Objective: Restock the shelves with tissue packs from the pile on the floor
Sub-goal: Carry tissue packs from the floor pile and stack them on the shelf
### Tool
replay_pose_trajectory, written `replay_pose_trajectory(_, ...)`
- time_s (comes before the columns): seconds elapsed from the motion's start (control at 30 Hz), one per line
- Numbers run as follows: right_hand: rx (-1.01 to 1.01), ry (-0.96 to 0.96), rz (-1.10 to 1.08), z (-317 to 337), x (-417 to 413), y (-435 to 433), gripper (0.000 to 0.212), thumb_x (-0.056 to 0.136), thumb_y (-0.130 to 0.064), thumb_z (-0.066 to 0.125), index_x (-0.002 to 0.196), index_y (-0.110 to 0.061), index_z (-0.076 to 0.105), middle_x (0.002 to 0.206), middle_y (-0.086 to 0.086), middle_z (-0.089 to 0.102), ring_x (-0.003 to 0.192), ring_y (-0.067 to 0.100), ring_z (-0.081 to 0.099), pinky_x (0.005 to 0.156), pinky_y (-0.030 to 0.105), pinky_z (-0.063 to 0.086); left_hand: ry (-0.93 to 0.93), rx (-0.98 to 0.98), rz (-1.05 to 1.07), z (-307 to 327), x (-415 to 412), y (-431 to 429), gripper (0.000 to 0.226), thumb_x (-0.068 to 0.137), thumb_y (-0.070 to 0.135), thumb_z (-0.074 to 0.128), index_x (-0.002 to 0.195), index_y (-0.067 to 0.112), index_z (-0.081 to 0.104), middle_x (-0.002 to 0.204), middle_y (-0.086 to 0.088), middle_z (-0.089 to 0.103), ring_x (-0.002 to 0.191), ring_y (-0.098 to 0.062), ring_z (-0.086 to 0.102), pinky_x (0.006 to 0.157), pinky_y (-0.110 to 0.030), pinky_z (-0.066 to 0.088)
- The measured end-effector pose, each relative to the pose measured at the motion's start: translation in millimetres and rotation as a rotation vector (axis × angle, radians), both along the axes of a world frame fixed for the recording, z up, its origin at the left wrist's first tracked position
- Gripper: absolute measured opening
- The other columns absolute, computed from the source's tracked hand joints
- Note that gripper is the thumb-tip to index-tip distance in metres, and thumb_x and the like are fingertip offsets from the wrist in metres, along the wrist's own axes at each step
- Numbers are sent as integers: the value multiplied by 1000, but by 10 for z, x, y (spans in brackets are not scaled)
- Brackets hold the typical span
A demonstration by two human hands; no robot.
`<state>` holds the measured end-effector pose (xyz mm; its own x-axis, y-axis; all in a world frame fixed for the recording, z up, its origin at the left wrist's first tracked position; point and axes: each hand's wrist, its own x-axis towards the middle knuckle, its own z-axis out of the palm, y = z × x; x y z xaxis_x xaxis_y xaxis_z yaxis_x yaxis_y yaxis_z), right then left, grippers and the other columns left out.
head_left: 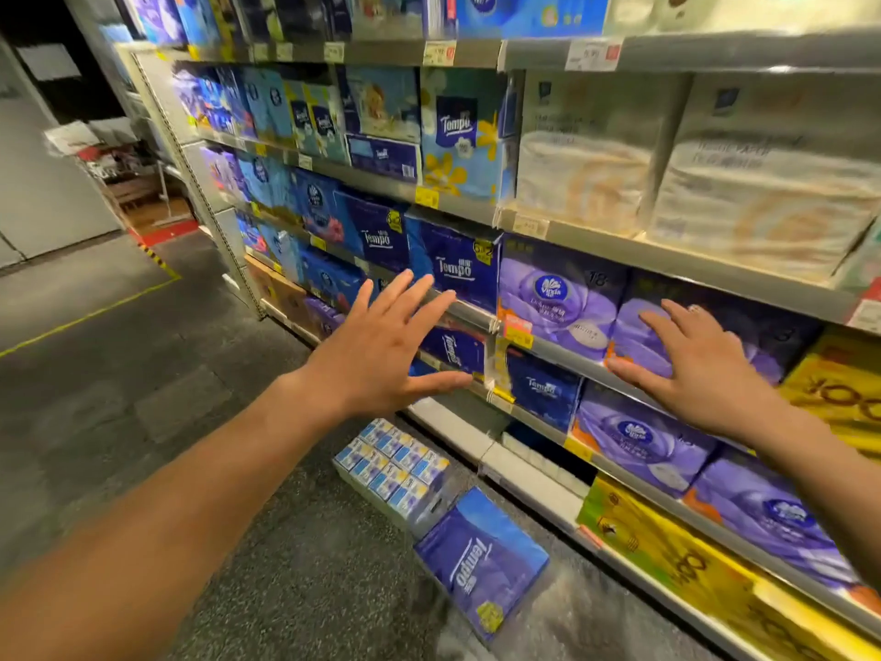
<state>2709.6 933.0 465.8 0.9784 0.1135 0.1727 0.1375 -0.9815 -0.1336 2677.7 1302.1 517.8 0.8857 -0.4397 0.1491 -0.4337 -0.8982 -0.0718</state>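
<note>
This is a shop aisle. Long metal shelves (667, 260) carry rows of branded tissue packs (460, 269) with price tags (593, 54) clipped along the edges. More packs sit on the grey floor (119, 374) below.

From my feed, the grey floor (143, 374) carried a yellow line (90, 314) at the left. Farther off stood a red-and-white stand (143, 183), with a grey wall (43, 183) at far left.

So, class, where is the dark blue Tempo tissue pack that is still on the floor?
In the head view, the dark blue Tempo pack lies low centre on the grey floor, beside the clear-wrapped bundle of small tissue packets.
</note>
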Motion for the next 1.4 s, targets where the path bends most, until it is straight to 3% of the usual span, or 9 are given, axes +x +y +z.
replay_pose_trajectory(0.1, -1, 61, 8, -187, 85, 362, 129, 63, -104, 1, 157, -22, 33, 165, 12, 27, 151, 37, 22, 117, 63, 28, 26, 6, -6, -208, 248, 317, 104, 78, 91, 13, 160, 28, 2, 169, 0, -2, 154, -17, -9, 124, -53, -1)
replay_pose_trajectory(0.37, 25, 126, 4, -563, 854, 1169, 114, 74, -96, 9, 158, -23, 28, 167, 9, 21, 154, 33, 18, 119, 60, 25, 168, -6, 12, -777, 1175, 942, 105, 76, 90, 10, 160, 30, -4, 168, 4, -9, 150, -10, -20, 118, -42, -13)
replay_pose_trajectory(0.53, 69, 225, 11, -660, 1428, 1751, 110, 72, -88, 17, 161, -25, 19, 170, 7, 15, 156, 32, 10, 122, 60, 20, 273, 4, 35, -921, 1760, 1474, 101, 79, 89, 15, 159, 31, -6, 167, 5, -12, 150, -11, -22, 122, -45, -10)
replay_pose_trajectory(0.77, 153, 238, -97, -1152, 2057, 2514, 116, 74, -99, 8, 153, -20, 39, 160, 6, 35, 147, 32, 32, 112, 61, 37, 401, -24, -45, -1420, 2782, 2194, 99, 80, 86, 21, 160, 33, -4, 167, 8, -12, 151, -10, -18, 122, -42, -10)
replay_pose_trajectory(0.9, 305, 254, -279, -1664, 2248, 3169, 118, 73, -99, 13, 155, -19, 37, 163, 8, 33, 150, 31, 28, 119, 56, 31, 484, -3, -163, -1967, 3519, 2698, 101, 77, 89, 20, 159, 35, -6, 166, 11, -14, 150, -8, -20, 124, -42, -10)
replay_pose_trajectory(1.0, 421, 282, -399, -2059, 2374, 3725, 97, 82, -78, 37, 159, -19, 29, 167, 6, 25, 154, 26, 19, 125, 39, 15, 512, 62, -281, -2419, 4125, 2982, 102, 78, 90, 19, 159, 34, -9, 165, 11, -17, 150, -9, -23, 123, -40, -14)
replay_pose_trajectory(1.07, 465, 292, -440, -2408, 2458, 4020, 96, 81, -72, 44, 159, -18, 27, 168, 5, 22, 156, 23, 15, 124, 33, 12, 543, 71, -350, -2785, 4402, 3112, 100, 81, 89, 21, 158, 34, -10, 166, 8, -17, 151, -11, -22, 123, -42, -13)
replay_pose_trajectory(1.23, 584, 342, -459, -3556, 2648, 4539, 116, 72, -94, 34, 162, -23, 14, 170, -3, 6, 158, 17, 3, 125, 33, 9, 611, -18, -392, -3874, 4884, 3478, 104, 78, 92, 23, 158, 36, -10, 165, 11, -19, 150, -7, -24, 124, -42, -12)
replay_pose_trajectory(1.4, 638, 370, -417, -5019, 2779, 4580, 125, 57, -104, 45, 156, -38, 5, 169, -9, 3, 156, 11, 3, 127, 37, 14, 598, -91, -300, -5195, 5057, 3686, 128, 64, 100, 33, 159, 27, -12, 160, 15, -16, 148, -5, -15, 125, -40, -4)
